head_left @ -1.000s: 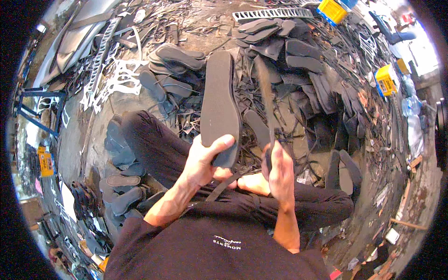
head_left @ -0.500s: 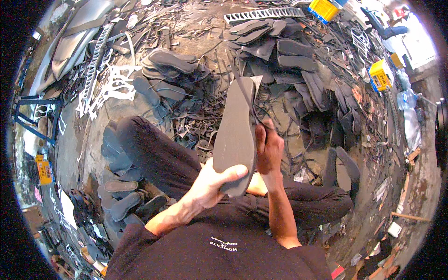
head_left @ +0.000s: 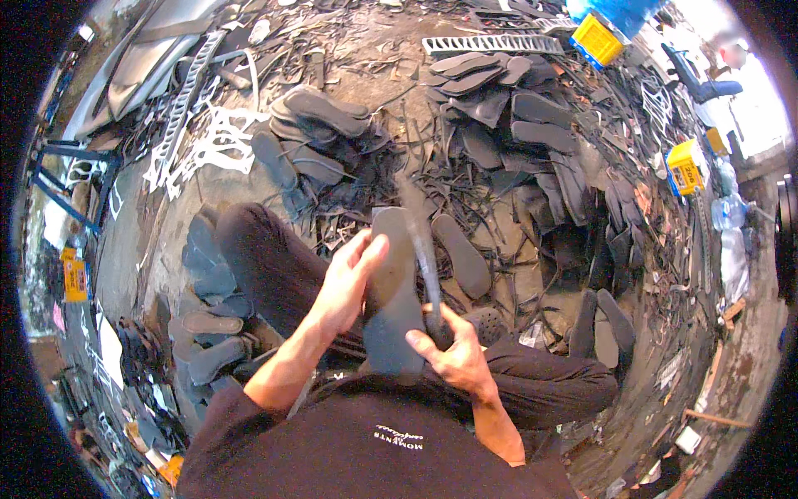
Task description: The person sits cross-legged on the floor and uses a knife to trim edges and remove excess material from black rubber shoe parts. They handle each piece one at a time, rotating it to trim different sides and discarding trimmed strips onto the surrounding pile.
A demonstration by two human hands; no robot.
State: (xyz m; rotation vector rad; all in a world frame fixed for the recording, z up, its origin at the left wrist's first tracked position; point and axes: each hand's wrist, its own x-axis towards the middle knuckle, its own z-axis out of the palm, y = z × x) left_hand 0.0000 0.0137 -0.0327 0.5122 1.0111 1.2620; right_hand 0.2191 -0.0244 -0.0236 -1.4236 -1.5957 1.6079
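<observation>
My left hand [head_left: 345, 279] is closed on the upper left side of a grey shoe sole [head_left: 394, 287], thumb on its face. The sole stands upright in front of my shirt, toe end away from me. My right hand [head_left: 459, 353] is closed beside the sole's lower right edge, around the dark lower end of a long narrow grey piece [head_left: 427, 270]. That piece is smeared by motion, so I cannot tell whether it is a strip or a blade. Another sole [head_left: 462, 256] lies on the ground just beyond my right hand.
Piles of dark soles lie ahead left [head_left: 320, 112], ahead right [head_left: 540, 108] and beside my left leg [head_left: 220, 333]. Two soles [head_left: 603, 320] rest beyond my right knee. Cut strips and scraps litter the ground. Yellow boxes [head_left: 686, 166] and a blue frame [head_left: 71, 187] stand farther out.
My left hand has moved up along the held sole's left side. My right hand has come down and nearer to me. The sole on the ground ahead now shows.
</observation>
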